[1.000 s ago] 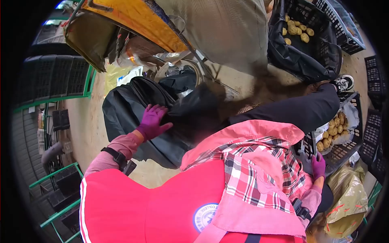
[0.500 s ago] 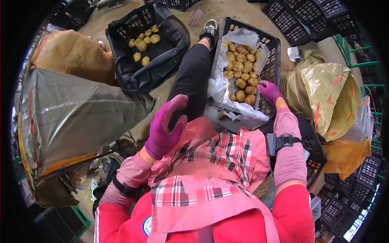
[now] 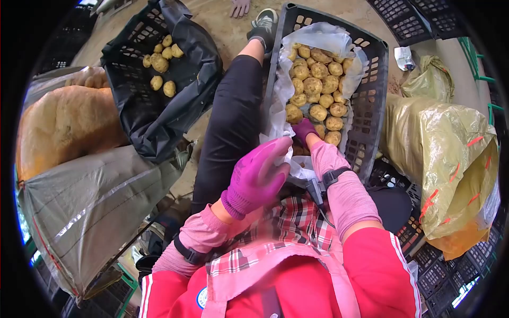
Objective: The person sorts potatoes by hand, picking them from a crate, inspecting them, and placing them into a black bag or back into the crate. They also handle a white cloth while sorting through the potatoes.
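Potatoes (image 3: 313, 86) fill a black crate (image 3: 374, 100) lined with whitish paper. My right hand (image 3: 305, 131), in a purple glove, reaches into the crate's near left part, beside the lowest potatoes; its fingers are mostly hidden, so its grip cannot be made out. My left hand (image 3: 259, 172), gloved in magenta, is raised near the crate's front left corner, fingers spread and holding nothing. At the upper left, a second crate (image 3: 139, 40) lined with black plastic (image 3: 193, 61) holds several potatoes (image 3: 159, 62).
Bulky sacks (image 3: 90, 206) lie on the left, with an orange one (image 3: 69, 124) behind. A yellowish sack (image 3: 440, 153) stands on the right. Black crates (image 3: 403, 21) sit at the upper right. A loose glove (image 3: 239, 7) is on the floor.
My right hand has moved from the crate's right side to its near left part. My left hand has shifted right, nearer the crate. The view has shifted, with both crates appearing larger.
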### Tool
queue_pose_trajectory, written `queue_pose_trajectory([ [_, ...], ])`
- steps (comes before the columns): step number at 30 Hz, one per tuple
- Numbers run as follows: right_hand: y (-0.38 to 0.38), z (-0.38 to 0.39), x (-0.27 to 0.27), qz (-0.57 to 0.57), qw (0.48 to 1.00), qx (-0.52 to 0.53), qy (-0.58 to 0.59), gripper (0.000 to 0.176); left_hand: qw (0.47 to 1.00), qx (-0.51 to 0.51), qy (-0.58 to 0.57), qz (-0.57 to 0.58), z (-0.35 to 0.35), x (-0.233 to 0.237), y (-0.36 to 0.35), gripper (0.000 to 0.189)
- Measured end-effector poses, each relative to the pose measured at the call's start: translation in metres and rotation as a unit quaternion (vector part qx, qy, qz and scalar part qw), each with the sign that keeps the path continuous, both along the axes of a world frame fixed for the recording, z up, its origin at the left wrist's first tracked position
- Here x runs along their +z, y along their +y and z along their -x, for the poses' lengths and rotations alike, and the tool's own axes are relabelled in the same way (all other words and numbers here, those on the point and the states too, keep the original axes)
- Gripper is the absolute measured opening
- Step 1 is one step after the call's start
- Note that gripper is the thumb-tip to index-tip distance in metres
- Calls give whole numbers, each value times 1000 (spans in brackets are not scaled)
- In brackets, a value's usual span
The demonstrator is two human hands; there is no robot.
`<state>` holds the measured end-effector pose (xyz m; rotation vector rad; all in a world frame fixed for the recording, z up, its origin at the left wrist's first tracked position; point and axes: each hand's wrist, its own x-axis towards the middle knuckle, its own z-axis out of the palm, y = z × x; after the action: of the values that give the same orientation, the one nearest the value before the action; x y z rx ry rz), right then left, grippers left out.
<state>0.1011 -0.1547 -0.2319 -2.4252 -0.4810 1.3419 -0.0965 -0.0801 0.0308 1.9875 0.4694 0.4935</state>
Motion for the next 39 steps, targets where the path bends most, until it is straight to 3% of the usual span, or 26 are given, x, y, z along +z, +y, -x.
queue_pose_trajectory([
  [3,-5,-7,-2,-66,995,-40,66,52,1000,-12,23,13,-2,4,0,53],
  [5,-21,-23,14,-125,982,-80,112,52,994,13,-10,107,-5,4,-1,55],
  [7,-16,-31,152,-196,935,-143,260,60,981,33,-18,190,-10,1,-2,57],
  [10,-27,-35,233,-398,893,-8,209,72,960,61,-3,274,-33,-17,-5,62],
  [11,-33,-27,249,-428,885,-9,184,72,917,7,31,398,-38,-17,1,62],
  [13,-46,-7,268,-485,864,-9,138,71,775,-100,102,616,-41,-16,12,64],
  [14,-53,1,269,-485,872,42,53,69,818,-130,79,554,-43,-17,3,66],
  [18,-68,29,268,-445,874,-111,164,67,887,-59,48,456,-35,-19,-7,65],
  [21,-73,26,257,-432,888,-79,137,66,887,-58,10,459,-32,-28,-7,62],
  [24,-73,25,259,-485,857,-91,147,64,889,-60,7,453,-37,-26,-4,61],
  [27,-70,24,247,-501,854,-69,124,64,892,-56,73,444,-43,-22,-9,59],
  [30,-66,24,243,-450,887,-63,84,65,921,-43,46,385,-42,-33,-8,57],
  [33,-65,21,251,-473,865,-91,142,64,908,-26,45,416,-43,-32,0,56],
  [36,-65,23,250,-516,841,-96,132,65,808,-81,42,582,-46,-29,4,57],
  [39,-63,22,234,-525,850,-27,15,62,821,-56,69,564,-49,-22,1,59],
])
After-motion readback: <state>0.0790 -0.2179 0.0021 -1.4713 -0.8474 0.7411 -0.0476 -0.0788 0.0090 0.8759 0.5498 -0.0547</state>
